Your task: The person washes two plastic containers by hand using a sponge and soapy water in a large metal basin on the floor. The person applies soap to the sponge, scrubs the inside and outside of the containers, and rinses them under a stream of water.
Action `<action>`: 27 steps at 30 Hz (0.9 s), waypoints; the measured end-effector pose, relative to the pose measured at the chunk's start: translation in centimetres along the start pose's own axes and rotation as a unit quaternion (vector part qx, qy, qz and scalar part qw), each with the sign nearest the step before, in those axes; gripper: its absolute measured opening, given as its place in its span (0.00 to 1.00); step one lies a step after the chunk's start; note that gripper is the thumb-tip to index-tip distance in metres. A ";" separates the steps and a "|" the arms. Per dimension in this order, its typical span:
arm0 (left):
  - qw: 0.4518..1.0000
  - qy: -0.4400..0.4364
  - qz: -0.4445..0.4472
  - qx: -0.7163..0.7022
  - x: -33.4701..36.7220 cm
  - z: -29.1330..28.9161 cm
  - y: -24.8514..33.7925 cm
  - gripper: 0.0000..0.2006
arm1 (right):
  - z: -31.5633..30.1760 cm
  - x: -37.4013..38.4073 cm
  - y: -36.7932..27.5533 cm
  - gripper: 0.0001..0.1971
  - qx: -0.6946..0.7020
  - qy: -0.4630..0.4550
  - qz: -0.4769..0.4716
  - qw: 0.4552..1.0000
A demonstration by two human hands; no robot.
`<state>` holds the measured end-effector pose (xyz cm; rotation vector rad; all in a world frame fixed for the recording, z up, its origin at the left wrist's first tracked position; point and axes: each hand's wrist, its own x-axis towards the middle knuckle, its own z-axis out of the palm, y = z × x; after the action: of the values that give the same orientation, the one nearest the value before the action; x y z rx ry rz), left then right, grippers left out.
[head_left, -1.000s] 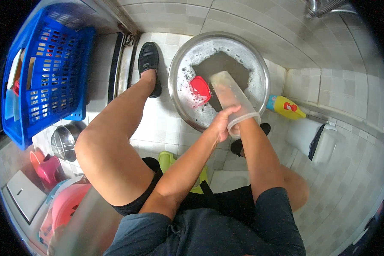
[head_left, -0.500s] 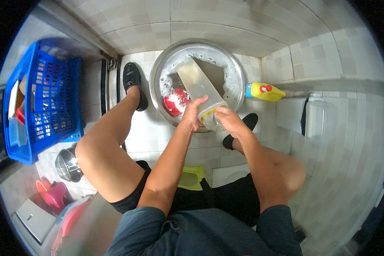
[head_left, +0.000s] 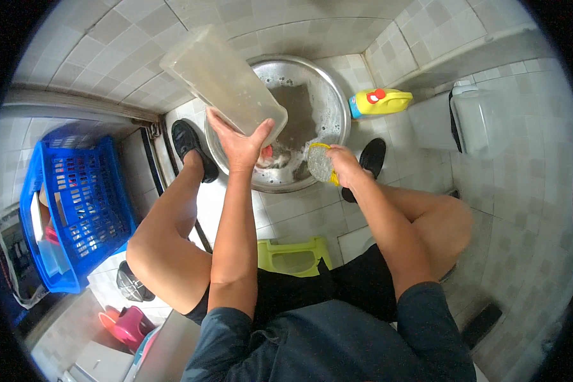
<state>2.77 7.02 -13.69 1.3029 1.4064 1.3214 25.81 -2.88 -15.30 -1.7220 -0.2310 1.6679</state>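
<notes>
My left hand grips the lower end of a long, cloudy clear plastic container, raised and tilted over the left side of a metal basin. In my right hand is a greyish mesh scrubber with a yellow edge, close to the basin's near right rim and apart from the container. Foamy grey water lies in the basin. Only a bit of a red thing shows there, mostly hidden by my left hand and the container.
A yellow bottle with a red cap lies right of the basin. At the left stands a blue plastic basket with things in it. A lime-green stool is between my legs, and a tiled wall rises behind the basin.
The container has risen up and left out of the basin, now in my left hand alone. My right hand has come away from it with the scrubber. The view has turned somewhat.
</notes>
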 end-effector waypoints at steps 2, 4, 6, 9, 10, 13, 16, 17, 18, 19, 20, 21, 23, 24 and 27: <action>0.998 0.009 0.024 0.054 0.2 -0.1 0.1 0.69 | 0.2 1.4 0.5 0.15 0.054 0.014 -0.006 0.998; 0.994 0.013 0.048 0.097 0.3 -0.7 -0.1 0.70 | 1.9 3.2 1.4 0.15 0.086 0.023 0.000 0.996; 0.992 0.005 0.050 0.118 0.1 -1.2 -0.7 0.70 | 3.3 6.5 2.7 0.15 0.118 0.035 0.001 0.992; 0.996 -0.029 0.039 0.079 -0.4 3.1 -2.1 0.69 | -0.9 13.1 4.3 0.16 -0.102 0.116 -0.113 0.982; 0.997 -0.027 0.022 0.072 -0.6 2.6 -3.2 0.69 | 0.6 13.6 4.5 0.16 -0.100 0.107 -0.106 0.984; 0.998 0.005 -0.042 0.053 -1.3 1.1 -5.7 0.68 | 5.7 13.8 4.8 0.20 -0.273 0.250 -0.229 0.900; 0.992 0.004 -0.101 0.072 -1.7 2.1 -7.7 0.67 | 6.0 14.9 5.3 0.25 -0.398 0.189 -0.222 0.870; 0.991 -0.007 -0.101 0.091 -1.8 3.1 -7.9 0.68 | 5.1 15.8 5.3 0.27 -0.410 0.168 -0.194 0.875; 0.991 -0.011 -0.104 0.085 -1.8 4.3 -8.3 0.68 | 4.3 16.5 5.4 0.27 -0.413 0.174 -0.192 0.873; 0.988 -0.027 -0.100 0.110 -1.9 5.1 -8.8 0.68 | 4.0 17.0 5.6 0.28 -0.431 0.180 -0.169 0.868; 0.984 -0.036 -0.097 0.144 -1.7 4.7 -9.5 0.68 | 5.0 16.7 5.6 0.28 -0.448 0.175 -0.148 0.864; 0.992 -0.052 -0.075 0.090 -1.2 4.2 -10.3 0.68 | 5.5 16.4 5.4 0.29 -0.429 0.144 -0.118 0.884; 0.990 -0.055 -0.074 0.105 -0.6 5.4 -11.3 0.68 | 4.1 17.3 6.0 0.29 -0.412 0.156 -0.097 0.893; 0.988 -0.059 -0.069 0.124 -0.4 6.0 -11.8 0.68 | 3.4 17.7 6.3 0.29 -0.390 0.165 -0.078 0.903; 0.984 -0.073 -0.125 0.101 -0.5 8.1 -13.4 0.67 | 0.8 18.5 7.2 0.29 -0.302 0.208 -0.065 0.928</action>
<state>8.64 8.90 -28.12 1.2756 1.5730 0.9168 25.29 2.99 -34.29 -2.4046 -0.6934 1.1541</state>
